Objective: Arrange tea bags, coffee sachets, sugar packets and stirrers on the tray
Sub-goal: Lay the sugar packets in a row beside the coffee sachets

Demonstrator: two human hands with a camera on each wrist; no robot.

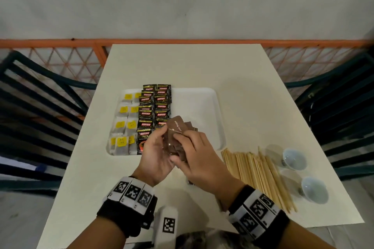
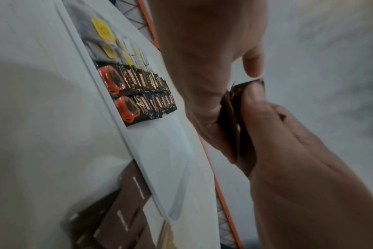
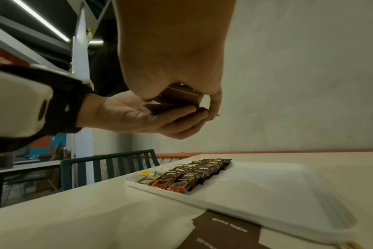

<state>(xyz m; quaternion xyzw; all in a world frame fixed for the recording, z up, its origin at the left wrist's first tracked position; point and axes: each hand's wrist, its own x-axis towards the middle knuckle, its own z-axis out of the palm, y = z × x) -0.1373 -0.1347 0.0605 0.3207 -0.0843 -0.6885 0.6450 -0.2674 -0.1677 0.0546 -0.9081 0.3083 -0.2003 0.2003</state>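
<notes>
Now the sugar step: both hands hold a stack of brown sugar packets (image 1: 177, 137) above the tray (image 1: 204, 107), left hand (image 1: 155, 153) cupping it, right hand (image 1: 199, 159) fingers pinching the top packet. Next, probably, lay it beside the coffee sachets (image 1: 154, 111).

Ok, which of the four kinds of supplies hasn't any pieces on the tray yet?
The wooden stirrers: all lie on the table right of the tray.
</notes>
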